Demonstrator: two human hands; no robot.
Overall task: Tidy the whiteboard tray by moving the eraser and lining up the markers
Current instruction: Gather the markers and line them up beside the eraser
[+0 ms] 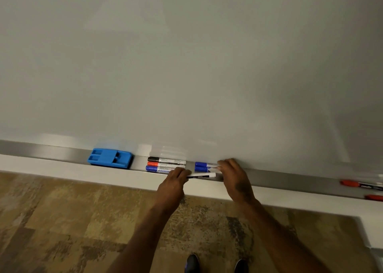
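A blue eraser (110, 158) lies in the metal whiteboard tray (290, 180), left of the markers. To its right lie a black-capped marker (165, 160), a red-capped marker (163, 165) and a blue-capped marker (157, 169), side by side. Two more blue-capped markers (204, 167) lie further right. My left hand (176, 179) pinches the left end of a white marker with a black label (202, 176) at the tray's front edge. My right hand (235, 177) rests on the right ends of the two blue-capped markers, fingers curled over them.
Two red-capped markers (352, 183) lie far right in the tray, one at the frame edge. The whiteboard surface (186, 65) fills the upper view. Below the white ledge (62, 169) is patterned carpet (72, 221), with my shoes near the bottom.
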